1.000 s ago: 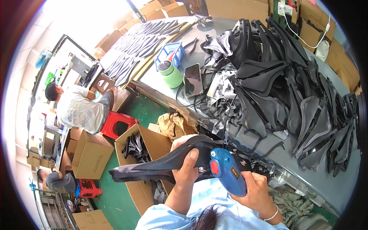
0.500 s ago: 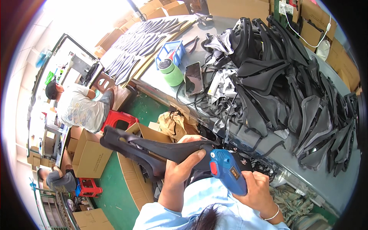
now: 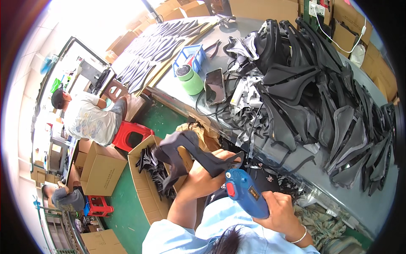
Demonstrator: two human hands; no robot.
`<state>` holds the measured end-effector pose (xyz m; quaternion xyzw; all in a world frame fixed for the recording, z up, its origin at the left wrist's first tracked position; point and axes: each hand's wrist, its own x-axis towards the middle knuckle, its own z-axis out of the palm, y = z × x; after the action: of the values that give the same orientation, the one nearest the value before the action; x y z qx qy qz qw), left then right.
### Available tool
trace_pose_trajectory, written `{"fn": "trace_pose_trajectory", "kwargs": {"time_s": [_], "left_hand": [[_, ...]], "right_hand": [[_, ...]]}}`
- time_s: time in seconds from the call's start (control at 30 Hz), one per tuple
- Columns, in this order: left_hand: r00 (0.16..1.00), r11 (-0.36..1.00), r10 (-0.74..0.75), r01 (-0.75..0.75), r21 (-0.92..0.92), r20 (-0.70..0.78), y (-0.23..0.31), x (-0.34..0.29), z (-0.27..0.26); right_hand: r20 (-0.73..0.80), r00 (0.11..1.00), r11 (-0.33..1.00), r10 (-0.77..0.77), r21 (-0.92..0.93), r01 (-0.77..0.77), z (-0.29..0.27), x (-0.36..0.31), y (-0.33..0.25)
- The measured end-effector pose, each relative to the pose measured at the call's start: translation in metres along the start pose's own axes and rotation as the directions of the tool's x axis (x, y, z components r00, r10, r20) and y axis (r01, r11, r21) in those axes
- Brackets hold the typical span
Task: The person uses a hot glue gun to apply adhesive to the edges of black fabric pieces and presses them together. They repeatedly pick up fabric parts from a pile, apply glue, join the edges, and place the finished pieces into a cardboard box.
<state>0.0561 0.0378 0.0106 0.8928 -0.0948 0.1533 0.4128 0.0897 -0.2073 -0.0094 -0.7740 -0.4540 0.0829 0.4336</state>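
My left hand [image 3: 204,177] is closed round a black curved, padded-looking piece [image 3: 191,144]. Its loop-shaped body sticks out to the left over an open carton, and its narrow end points right. In my right hand [image 3: 280,215] is a blue hand-held power tool [image 3: 249,195] with a red button and a small display. The tool's head is close beside the narrow end of the piece; whether they touch I cannot tell. On the metal table [image 3: 296,163] lies a large heap of similar black pieces [image 3: 292,91].
The open carton [image 3: 146,202] holds more black pieces. A green bottle [image 3: 191,82], a phone [image 3: 215,86] and a blue basket [image 3: 182,57] stand near the table's left edge. Two people sit at the left, one on a red stool [image 3: 131,134]. Grey scraps [image 3: 247,99] lie by the phone.
My left hand has turned the black piece over; its far end has swung right and closer, uncovering the carton's contents. The blue tool has shifted slightly left and down.
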Motion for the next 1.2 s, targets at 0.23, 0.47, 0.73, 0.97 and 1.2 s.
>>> {"fn": "trace_pose_trajectory", "kwargs": {"time_s": [0.23,0.47,0.73,0.97,1.2], "left_hand": [[0.997,0.996,0.015,-0.008,0.091,-0.073,0.003,0.0,0.025],[0.997,0.998,-0.044,0.041,-0.044,-0.066,-0.019,-0.015,0.053],[0.861,0.689,-0.378,0.507,-0.518,0.34,-0.015,-0.036,0.052],[0.925,-0.047,-0.347,-0.183,-0.982,-0.156,0.029,0.0,0.063],[0.608,0.51,-0.584,-0.241,-0.825,-0.539,0.013,0.013,0.049]], "right_hand": [[0.043,0.999,0.974,0.024,0.225,-0.033,-0.002,0.006,-0.009],[0.043,0.999,0.955,-0.012,0.295,-0.001,-0.008,0.01,-0.014],[-0.18,0.984,0.999,0.015,0.045,-0.007,-0.013,0.012,-0.013],[-0.03,1.0,0.965,0.001,0.261,0.007,0.006,0.017,-0.009],[0.012,0.994,0.986,0.11,0.127,-0.111,-0.003,0.006,-0.01]]}}
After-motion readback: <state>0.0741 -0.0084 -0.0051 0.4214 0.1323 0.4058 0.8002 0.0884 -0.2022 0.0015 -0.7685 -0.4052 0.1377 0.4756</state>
